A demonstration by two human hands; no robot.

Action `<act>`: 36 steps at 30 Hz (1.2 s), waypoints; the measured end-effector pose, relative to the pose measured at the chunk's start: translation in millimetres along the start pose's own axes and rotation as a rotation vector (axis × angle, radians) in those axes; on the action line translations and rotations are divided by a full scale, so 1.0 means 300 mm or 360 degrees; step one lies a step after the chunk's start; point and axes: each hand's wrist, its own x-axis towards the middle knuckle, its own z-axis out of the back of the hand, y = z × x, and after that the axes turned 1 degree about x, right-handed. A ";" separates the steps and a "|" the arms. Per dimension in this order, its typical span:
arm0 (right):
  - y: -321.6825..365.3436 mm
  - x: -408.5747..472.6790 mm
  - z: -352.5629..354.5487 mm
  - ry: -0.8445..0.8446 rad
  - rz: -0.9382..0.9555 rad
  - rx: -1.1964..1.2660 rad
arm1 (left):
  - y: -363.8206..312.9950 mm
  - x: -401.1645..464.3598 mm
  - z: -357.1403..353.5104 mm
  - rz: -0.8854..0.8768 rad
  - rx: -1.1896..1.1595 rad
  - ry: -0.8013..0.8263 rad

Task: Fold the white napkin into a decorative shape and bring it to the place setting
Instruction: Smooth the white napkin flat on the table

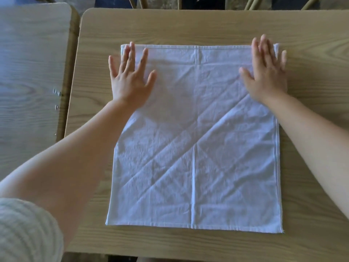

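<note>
A white napkin (196,152) lies spread flat as a square on the wooden table (188,25), marked with diagonal and straight crease lines. My left hand (130,78) rests palm down on its far left corner, fingers spread. My right hand (266,72) lies flat on the far right corner, fingers apart and reaching just past the cloth's edge. Neither hand grips the fabric. No place setting is in view.
A second wooden table (32,72) stands close on the left, separated by a narrow gap. Chair legs (253,2) show beyond the far edge of the table.
</note>
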 end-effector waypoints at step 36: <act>-0.107 -0.946 0.155 -0.0050 0.0978 0.0382 | -0.681 -1.061 -0.095 -0.0482 -0.0622 0.0332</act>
